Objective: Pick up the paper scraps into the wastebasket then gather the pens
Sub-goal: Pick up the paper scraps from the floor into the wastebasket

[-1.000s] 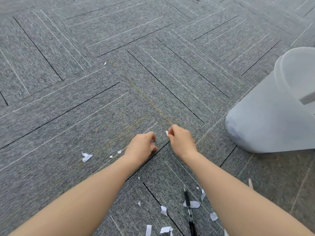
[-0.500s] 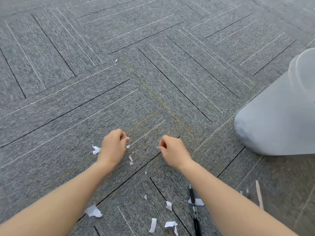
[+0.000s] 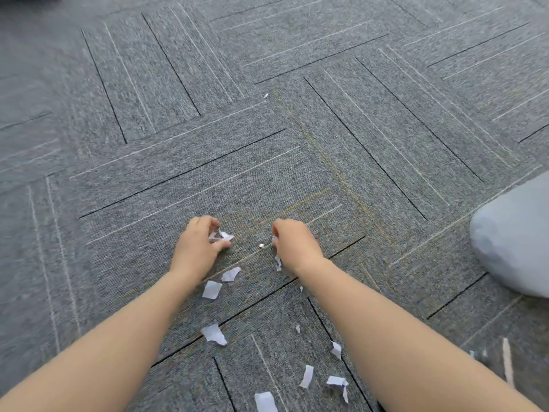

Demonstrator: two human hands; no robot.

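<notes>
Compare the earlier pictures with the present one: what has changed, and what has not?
The left hand moved left, away from the right hand, and now closes on a paper scrap. The view swung left, pushing the wastebasket to the edge. Both hands stay curled at the carpet; scraps still litter it.

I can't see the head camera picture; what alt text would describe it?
Two bare hands reach down to grey carpet: the left hand pinches a paper scrap, the right hand is curled over others. More scraps lie nearer, a pale wastebasket at right.
</notes>
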